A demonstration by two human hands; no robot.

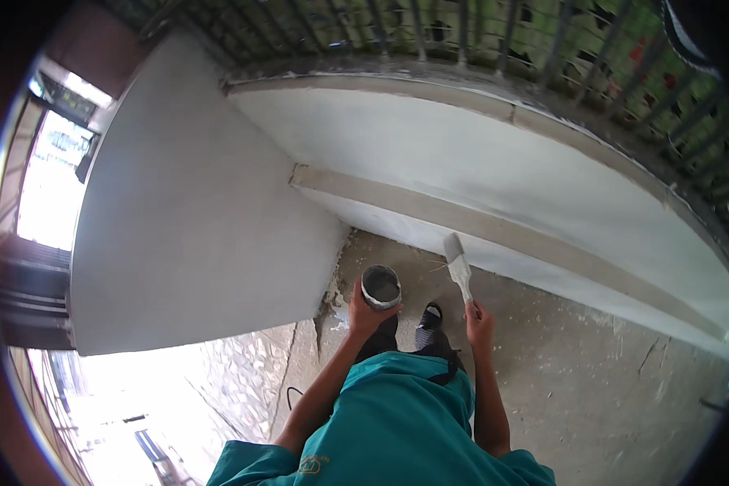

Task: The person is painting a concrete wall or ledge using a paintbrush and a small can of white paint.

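My left hand [367,315] is closed round the side of a small round pot [370,302], its rim smeared white and its inside grey. What lies at the bottom of the pot is hard to make out. In my right hand [479,318] is the handle of a paintbrush [459,266], held with its bristles pointing away from me. The handle looks whitish with paint, and the bristle end is grey. The brush is close to the low white wall [429,230]; whether it touches the wall I cannot tell.
A bare beige ledge [478,225] runs along the white wall, below a coping with metal railings [462,36]. At left stands a grey-white side wall [194,211], with a bright opening beyond it. The concrete floor [559,364] is speckled with white. My foot [431,316] is near the corner.
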